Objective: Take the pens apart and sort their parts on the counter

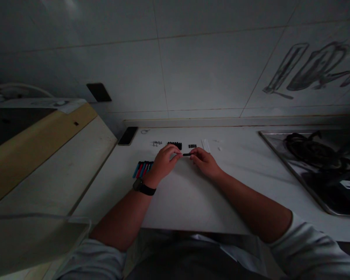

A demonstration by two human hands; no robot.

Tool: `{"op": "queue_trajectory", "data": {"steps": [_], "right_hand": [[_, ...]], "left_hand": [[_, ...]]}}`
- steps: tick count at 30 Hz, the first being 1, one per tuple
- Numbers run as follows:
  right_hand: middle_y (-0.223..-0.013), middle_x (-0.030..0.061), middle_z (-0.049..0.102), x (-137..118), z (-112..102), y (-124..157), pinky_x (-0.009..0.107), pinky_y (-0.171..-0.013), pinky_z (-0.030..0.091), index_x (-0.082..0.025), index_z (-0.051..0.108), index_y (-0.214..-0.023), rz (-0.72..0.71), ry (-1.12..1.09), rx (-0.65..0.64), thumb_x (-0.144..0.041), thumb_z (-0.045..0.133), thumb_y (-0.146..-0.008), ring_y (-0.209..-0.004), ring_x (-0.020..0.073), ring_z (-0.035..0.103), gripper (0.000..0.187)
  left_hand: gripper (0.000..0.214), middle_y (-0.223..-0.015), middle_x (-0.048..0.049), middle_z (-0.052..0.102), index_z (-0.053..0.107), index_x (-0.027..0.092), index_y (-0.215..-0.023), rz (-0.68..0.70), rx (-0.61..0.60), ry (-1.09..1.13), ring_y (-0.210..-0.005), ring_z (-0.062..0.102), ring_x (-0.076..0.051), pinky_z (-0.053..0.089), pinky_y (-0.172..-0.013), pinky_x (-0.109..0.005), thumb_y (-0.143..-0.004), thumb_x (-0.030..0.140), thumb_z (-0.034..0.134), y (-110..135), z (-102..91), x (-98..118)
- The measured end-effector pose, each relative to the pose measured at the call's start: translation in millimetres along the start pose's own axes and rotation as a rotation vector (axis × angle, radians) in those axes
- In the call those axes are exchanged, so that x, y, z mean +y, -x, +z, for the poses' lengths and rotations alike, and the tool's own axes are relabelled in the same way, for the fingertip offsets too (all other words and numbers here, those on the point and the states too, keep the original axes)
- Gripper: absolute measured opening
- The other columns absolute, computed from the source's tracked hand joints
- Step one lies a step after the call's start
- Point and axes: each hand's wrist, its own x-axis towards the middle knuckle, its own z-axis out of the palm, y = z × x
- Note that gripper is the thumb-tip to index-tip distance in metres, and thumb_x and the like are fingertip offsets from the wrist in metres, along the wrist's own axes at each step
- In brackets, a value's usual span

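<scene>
My left hand [163, 162] and my right hand [204, 161] meet over the white counter [186, 194]. Between their fingertips they hold a thin dark pen-like part [187, 154], each hand pinching one end. A black watch sits on my left wrist. Just left of my left hand lies a row of red, blue and black pen barrels [142, 168]. Behind the hands lie a black row of small parts [175, 144], a smaller dark piece [192, 146], several tiny metal springs [156, 143] and a few white strips [205, 145].
A dark phone [127, 136] lies at the counter's back left corner. A gas hob [317, 163] is set into the counter on the right. A wooden board [41, 151] slopes away on the left. A tiled wall rises behind.
</scene>
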Motion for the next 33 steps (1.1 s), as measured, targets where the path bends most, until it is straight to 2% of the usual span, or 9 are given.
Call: {"op": "queue_trajectory", "data": {"steps": [4,8,12,15,19,22,27,33], "right_hand": [[-0.090,0.0029,0.069,10.4,-1.9,-2.0,0.032,-0.072,0.049,-0.024,0.064,-0.110,-0.062,0.064,0.104,-0.046,0.062,-0.093,-0.077,0.0179,0.062,0.028],[-0.089,0.0030,0.070,17.8,-3.7,-3.8,0.033,-0.072,0.050,-0.025,0.065,-0.110,-0.066,0.079,0.123,-0.045,0.062,-0.093,-0.077,0.0186,0.063,0.026],[-0.089,0.0030,0.069,17.6,-3.6,-4.3,0.034,-0.073,0.051,-0.025,0.065,-0.108,-0.068,0.062,0.115,-0.045,0.062,-0.093,-0.076,0.0183,0.063,0.025],[-0.087,0.0026,0.068,14.7,-3.1,-3.5,0.033,-0.072,0.050,-0.025,0.065,-0.108,-0.071,0.059,0.097,-0.044,0.061,-0.093,-0.076,0.0185,0.063,0.024],[-0.087,0.0027,0.067,11.4,-3.0,-2.3,0.033,-0.071,0.047,-0.024,0.065,-0.109,-0.065,0.074,0.092,-0.043,0.061,-0.092,-0.076,0.0186,0.061,0.025],[-0.087,0.0025,0.066,10.1,-3.0,-2.0,0.032,-0.071,0.046,-0.024,0.065,-0.109,-0.073,0.084,0.082,-0.043,0.061,-0.092,-0.076,0.0180,0.059,0.025],[-0.085,0.0012,0.063,8.7,-2.2,-1.6,0.031,-0.071,0.045,-0.024,0.064,-0.107,-0.102,0.078,0.052,-0.042,0.061,-0.093,-0.076,0.0178,0.058,0.023],[-0.085,0.0014,0.064,6.9,-1.1,-0.9,0.030,-0.070,0.045,-0.024,0.065,-0.106,-0.104,0.068,0.040,-0.041,0.061,-0.092,-0.076,0.0177,0.058,0.022]], "left_hand": [[0.005,-0.097,-0.0043,0.070,0.066,0.020,-0.093,-0.072,0.083,-0.010,-0.097,0.066,-0.019,0.054,-0.092,-0.036,-0.097,0.023,0.066,-1.7,-2.8,-3.8],[0.002,-0.099,-0.0042,0.070,0.069,0.020,-0.096,-0.140,0.157,-0.117,-0.094,0.066,-0.018,0.053,-0.091,-0.034,-0.095,0.021,0.068,-9.8,-29.4,-16.1],[0.008,-0.104,-0.0051,0.071,0.072,0.021,-0.099,-0.206,0.089,-0.293,-0.095,0.066,-0.020,0.053,-0.094,-0.036,-0.095,0.020,0.065,-22.3,-62.3,-43.2],[0.015,-0.109,-0.0071,0.071,0.075,0.021,-0.101,-0.187,-0.043,-0.449,-0.105,0.066,-0.024,0.052,-0.097,-0.039,-0.097,0.020,0.061,-29.4,-72.7,-67.6],[0.023,-0.109,-0.0082,0.072,0.079,0.022,-0.103,-0.163,-0.229,-0.603,-0.103,0.066,-0.025,0.051,-0.093,-0.040,-0.096,0.018,0.057,-32.1,-67.9,-91.8],[0.023,-0.109,-0.0074,0.073,0.080,0.024,-0.103,-0.160,-0.311,-0.640,-0.102,0.065,-0.025,0.049,-0.093,-0.040,-0.095,0.019,0.059,-31.6,-60.1,-102.8],[0.020,-0.111,-0.0068,0.074,0.081,0.025,-0.101,-0.180,-0.367,-0.663,-0.105,0.066,-0.025,0.047,-0.093,-0.040,-0.094,0.020,0.062,-31.9,-52.3,-113.9],[0.020,-0.110,-0.0074,0.073,0.081,0.025,-0.102,-0.166,-0.393,-0.707,-0.102,0.065,-0.026,0.044,-0.090,-0.041,-0.094,0.021,0.063,-32.6,-53.2,-119.1]]}}
